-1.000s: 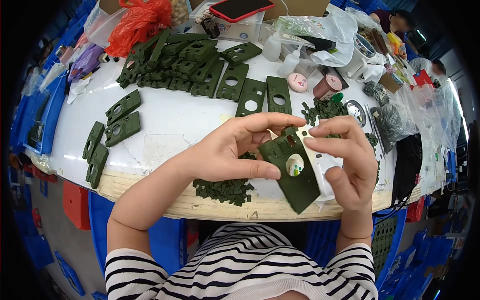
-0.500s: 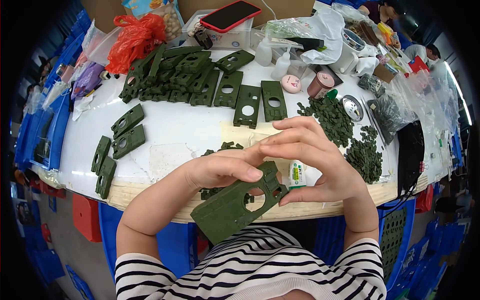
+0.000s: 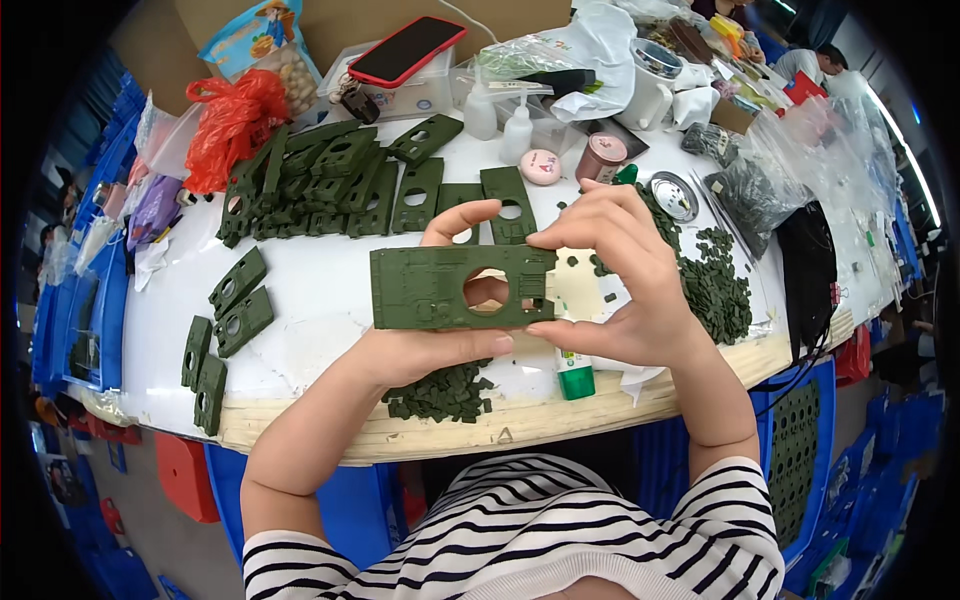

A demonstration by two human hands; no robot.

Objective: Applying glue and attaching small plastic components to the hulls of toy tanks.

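Note:
A dark green plastic toy tank hull (image 3: 420, 285) with a large round hole is held level above the near part of the table, its flat face toward me. My left hand (image 3: 425, 352) closes round it, thumb along the lower edge and fingers behind, partly hidden. At its right end my right hand (image 3: 640, 285) grips the corners between thumb and fingertips. Below the hull lies a heap of small green plastic pieces (image 3: 440, 396). A glue bottle with a green end (image 3: 576, 380) lies under my right hand, partly covered.
Several similar hulls are stacked (image 3: 330, 180) at the back left, with a few separate hulls (image 3: 237, 280) at the left. Another heap of small pieces (image 3: 715, 295) lies at the right. Squeeze bottles (image 3: 517, 135), a red-cased phone (image 3: 408, 52) and a red plastic bag (image 3: 235, 125) stand behind.
The hull has risen away from my body and turned from a slant to level. Both hands moved with it, and my right fingertips now meet its right end. The view has shifted slightly.

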